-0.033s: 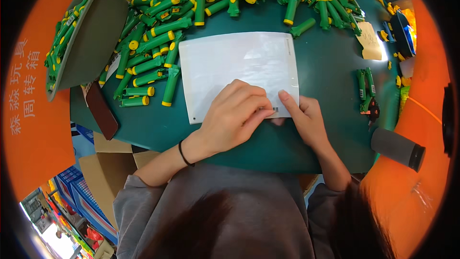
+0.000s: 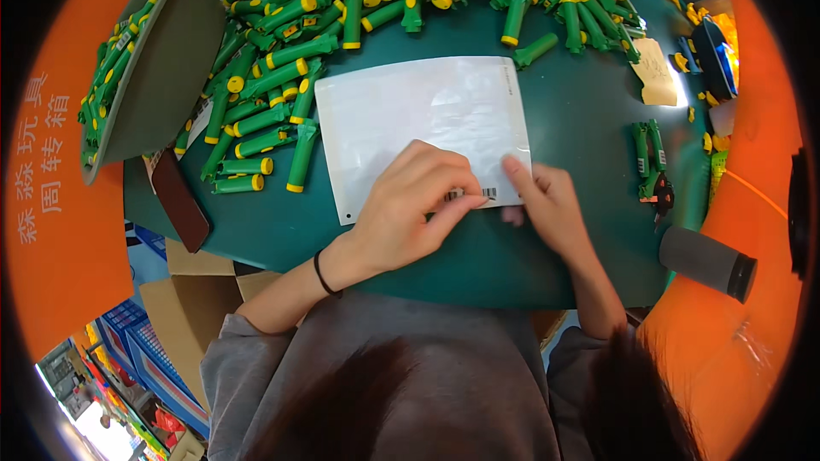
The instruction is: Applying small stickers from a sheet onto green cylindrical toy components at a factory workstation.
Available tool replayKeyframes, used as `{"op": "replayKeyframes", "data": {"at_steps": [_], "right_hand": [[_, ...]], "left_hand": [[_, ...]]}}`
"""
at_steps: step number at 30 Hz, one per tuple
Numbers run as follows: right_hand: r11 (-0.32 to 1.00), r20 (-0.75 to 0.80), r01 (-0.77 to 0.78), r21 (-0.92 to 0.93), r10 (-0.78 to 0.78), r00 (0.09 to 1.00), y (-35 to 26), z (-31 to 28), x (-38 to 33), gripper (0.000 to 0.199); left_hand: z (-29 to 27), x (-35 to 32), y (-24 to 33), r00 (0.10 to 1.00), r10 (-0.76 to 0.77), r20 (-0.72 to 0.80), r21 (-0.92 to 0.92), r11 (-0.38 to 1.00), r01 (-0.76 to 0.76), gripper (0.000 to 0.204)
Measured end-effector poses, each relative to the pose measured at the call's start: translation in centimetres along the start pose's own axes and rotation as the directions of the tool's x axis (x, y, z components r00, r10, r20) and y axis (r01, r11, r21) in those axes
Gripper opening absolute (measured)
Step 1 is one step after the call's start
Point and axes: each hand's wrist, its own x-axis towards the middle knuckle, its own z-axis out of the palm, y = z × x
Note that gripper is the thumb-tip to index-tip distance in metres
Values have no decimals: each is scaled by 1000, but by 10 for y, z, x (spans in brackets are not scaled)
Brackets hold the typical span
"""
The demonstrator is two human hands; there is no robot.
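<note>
A white label sheet lies on the green table, with a few small barcode labels visible along its near edge. My left hand, a black band round its wrist, covers part of that edge. Its thumb and index finger pinch together at a barcode label; the grip itself is partly hidden. At the sheet's near right corner is my right hand, its thumb over the sheet and a blurred fingertip just below the edge. Green plastic tubes with yellow ends are heaped beyond and left of the sheet.
A grey tray with more tubes leans at the left, near a dark red phone-like case. At right are a pair of tubes, a grey cylinder and a tan paper piece. A cardboard box stands below the table's left edge.
More of the barcode labels shows by my left fingers. My right thumb has shifted slightly up and right, and the fingertip below the edge has moved right.
</note>
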Motion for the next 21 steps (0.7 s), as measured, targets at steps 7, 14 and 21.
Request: {"op": "replayKeyframes", "data": {"at_steps": [7,14,21], "right_hand": [[359,-36,361,-861,-750,661,-33,-95,92,29],[576,-99,430,-696,-669,736,-29,-73,68,24],[797,-400,596,93,-518,756,-12,-22,6,33]], "left_hand": [[0,-6,-37,923,-383,24,-485,803,346,7],[-4,-5,-33,922,-386,-3,-633,715,297,8],[-15,26,0,996,-79,-41,-327,943,61,15]]}}
